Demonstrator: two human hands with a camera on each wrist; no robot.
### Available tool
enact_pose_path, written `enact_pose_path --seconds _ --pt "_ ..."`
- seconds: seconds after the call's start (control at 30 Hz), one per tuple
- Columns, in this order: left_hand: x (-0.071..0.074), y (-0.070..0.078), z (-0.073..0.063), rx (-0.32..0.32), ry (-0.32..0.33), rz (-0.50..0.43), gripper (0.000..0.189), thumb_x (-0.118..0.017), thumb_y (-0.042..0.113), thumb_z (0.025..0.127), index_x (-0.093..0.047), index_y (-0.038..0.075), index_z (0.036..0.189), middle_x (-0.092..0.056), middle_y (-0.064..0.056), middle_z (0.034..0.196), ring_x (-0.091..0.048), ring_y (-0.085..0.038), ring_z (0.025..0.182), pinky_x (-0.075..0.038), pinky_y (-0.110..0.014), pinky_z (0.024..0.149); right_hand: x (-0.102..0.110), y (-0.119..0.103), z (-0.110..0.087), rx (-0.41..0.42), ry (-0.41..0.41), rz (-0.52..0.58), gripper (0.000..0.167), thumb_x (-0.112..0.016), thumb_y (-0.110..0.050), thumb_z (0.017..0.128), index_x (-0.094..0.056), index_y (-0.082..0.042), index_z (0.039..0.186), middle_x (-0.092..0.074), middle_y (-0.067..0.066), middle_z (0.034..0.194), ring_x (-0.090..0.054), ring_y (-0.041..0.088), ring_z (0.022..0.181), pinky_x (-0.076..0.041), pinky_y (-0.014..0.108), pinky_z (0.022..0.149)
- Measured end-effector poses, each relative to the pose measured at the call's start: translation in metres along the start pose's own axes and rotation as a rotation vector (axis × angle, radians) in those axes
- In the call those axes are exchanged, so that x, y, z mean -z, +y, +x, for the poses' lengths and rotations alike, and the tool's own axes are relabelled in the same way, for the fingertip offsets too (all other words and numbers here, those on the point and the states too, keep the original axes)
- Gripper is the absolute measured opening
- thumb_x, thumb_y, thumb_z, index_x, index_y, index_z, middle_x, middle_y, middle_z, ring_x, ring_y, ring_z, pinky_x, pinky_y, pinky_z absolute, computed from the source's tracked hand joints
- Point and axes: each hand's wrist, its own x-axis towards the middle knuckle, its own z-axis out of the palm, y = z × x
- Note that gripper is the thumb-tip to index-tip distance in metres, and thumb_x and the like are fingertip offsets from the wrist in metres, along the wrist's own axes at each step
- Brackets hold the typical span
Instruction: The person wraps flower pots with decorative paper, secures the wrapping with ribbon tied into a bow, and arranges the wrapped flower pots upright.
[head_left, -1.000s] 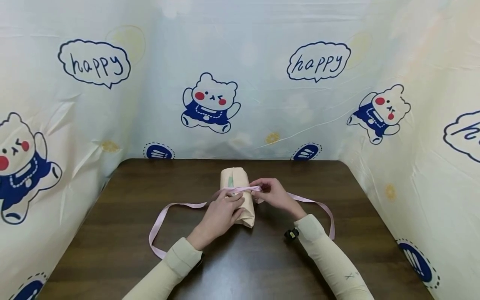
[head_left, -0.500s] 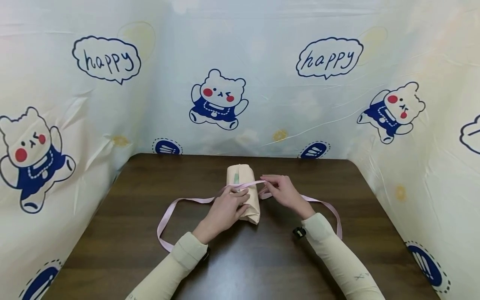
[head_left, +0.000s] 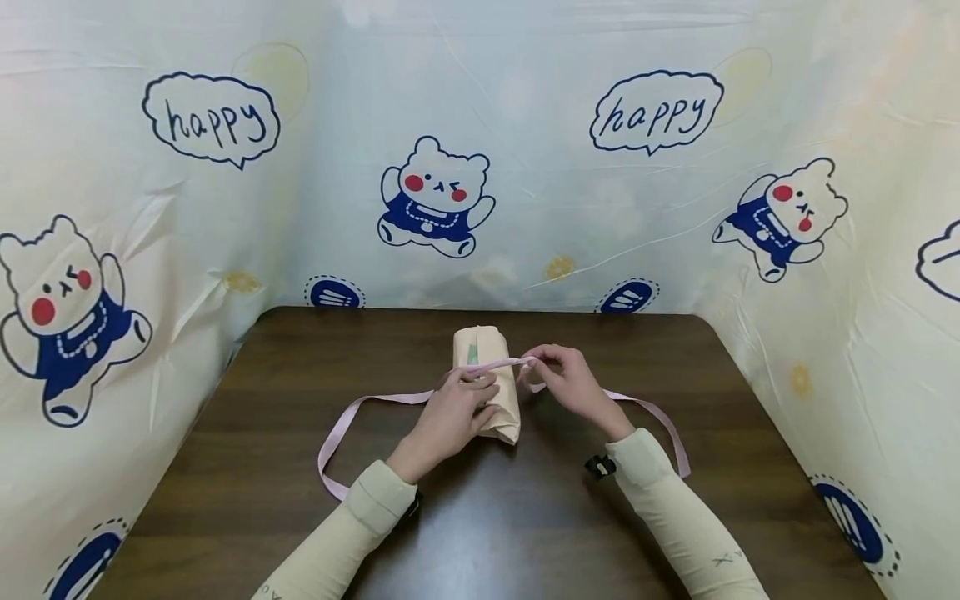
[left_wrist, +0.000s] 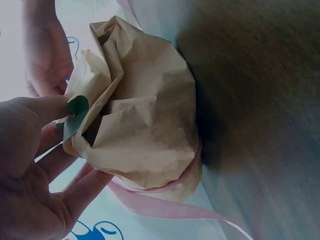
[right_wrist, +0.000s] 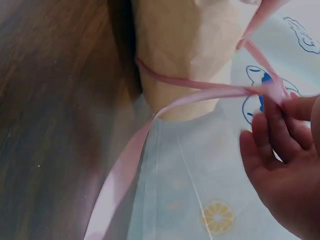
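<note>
A tan paper-wrapped package lies on the table, its end folded and creased in the left wrist view. Pink ribbon circles it and crosses its top. My left hand rests on the package's upper side, fingers spread and touching the paper near a green patch. Just right of the package, my right hand pinches the ribbon between thumb and fingers, drawing a stretch taut from the package. Whether the left fingertips also press the ribbon is hard to see.
Long ribbon tails curve over the brown wooden table on both sides, one loop left and one end right. A printed cloth with bears surrounds the table at the back and sides.
The right hand, with the ribbon pinched, has moved from the package's edge slightly out to the right, stretching the ribbon. The left hand stays on the package. The head view has shifted a little.
</note>
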Motion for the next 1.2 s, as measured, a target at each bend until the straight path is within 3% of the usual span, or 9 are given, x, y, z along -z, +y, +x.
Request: enact_pose_path --seconds 0.13,0.2,0.4,0.6,0.67,0.83,0.97,1.1,1.2 --pt "0.001 0.000 0.000 0.011 -0.012 -0.009 0.032 -0.075 0.023 0.093 -0.075 0.009 0.122 -0.068 -0.007 0.132 -0.060 -0.034 0.120 -0.046 -0.049 0.103 0.007 -0.002 -0.002 -0.051 -0.115 0.093 0.023 -0.055 -0.014 0.106 -0.072 0.001 0.112 -0.074 0.015 0.096 -0.069 0.028 0.080 -0.056 0.031 0.068" --pt "0.001 0.000 0.000 0.027 -0.020 -0.010 0.032 -0.075 0.023 0.094 -0.075 0.010 0.123 -0.068 -0.006 0.133 -0.060 -0.032 0.117 -0.049 -0.047 0.100 0.012 -0.002 -0.005 -0.069 -0.171 0.085 0.025 -0.055 -0.014 0.106 -0.072 0.002 0.114 -0.074 0.018 0.097 -0.068 0.027 0.078 -0.054 0.027 0.067" --pt "0.001 0.001 -0.001 0.059 -0.037 -0.013 0.034 -0.074 0.025 0.095 -0.074 0.011 0.126 -0.069 -0.005 0.132 -0.059 -0.029 0.112 -0.054 -0.041 0.089 0.037 0.007 -0.013 -0.141 -0.309 -0.042 0.027 -0.057 -0.019 0.105 -0.075 -0.008 0.089 -0.060 0.001 0.069 -0.049 0.010 0.059 -0.040 0.023 0.055" --pt "0.003 0.002 -0.001 0.075 -0.049 -0.027 0.035 -0.074 0.026 0.095 -0.073 0.012 0.127 -0.067 -0.004 0.134 -0.059 -0.027 0.111 -0.057 -0.041 0.081 0.053 0.010 -0.023 -0.209 -0.267 -0.081 0.053 -0.051 -0.035 0.108 -0.055 -0.011 0.060 -0.040 -0.005 0.055 -0.036 0.010 0.050 -0.032 0.023 0.051" --pt "0.003 0.002 -0.001 0.076 -0.049 -0.033 0.035 -0.074 0.026 0.095 -0.073 0.012 0.127 -0.067 -0.004 0.135 -0.059 -0.027 0.110 -0.057 -0.041 0.081 0.057 0.008 -0.026 -0.207 -0.230 -0.068 0.058 -0.048 -0.036 0.109 -0.047 -0.008 0.058 -0.038 -0.004 0.057 -0.041 0.010 0.055 -0.034 0.024 0.055" --pt "0.003 0.002 -0.001 0.073 -0.047 -0.041 0.034 -0.074 0.025 0.095 -0.073 0.013 0.127 -0.067 -0.003 0.135 -0.059 -0.027 0.108 -0.057 -0.040 0.079 0.063 0.005 -0.029 -0.205 -0.151 0.067 0.057 -0.044 -0.032 0.110 -0.058 0.000 0.065 -0.061 0.003 0.064 -0.058 0.017 0.068 -0.046 0.027 0.065" --pt "0.003 0.002 -0.001 0.080 -0.053 -0.039 0.034 -0.073 0.026 0.095 -0.073 0.014 0.128 -0.066 -0.003 0.136 -0.058 -0.026 0.108 -0.058 -0.042 0.074 0.068 0.007 -0.030 -0.206 -0.146 0.167 0.052 -0.046 -0.030 0.110 -0.058 0.004 0.074 -0.058 0.015 0.063 -0.055 0.027 0.058 -0.047 0.033 0.054" --pt "0.004 0.002 -0.001 0.081 -0.055 -0.040 0.035 -0.073 0.027 0.096 -0.073 0.013 0.128 -0.067 -0.003 0.136 -0.059 -0.026 0.108 -0.058 -0.042 0.073 0.075 0.010 -0.031 -0.229 -0.149 0.152 0.040 -0.048 -0.030 0.109 -0.063 0.001 0.089 -0.052 0.016 0.069 -0.049 0.022 0.057 -0.043 0.030 0.049" --pt "0.004 0.002 -0.002 0.074 -0.046 -0.052 0.034 -0.073 0.026 0.095 -0.073 0.013 0.127 -0.067 -0.003 0.135 -0.059 -0.027 0.108 -0.058 -0.042 0.073 0.083 0.012 -0.032 -0.236 -0.194 0.091 0.021 -0.060 -0.026 0.104 -0.067 -0.006 0.106 -0.051 0.011 0.069 -0.047 0.014 0.058 -0.042 0.026 0.051"
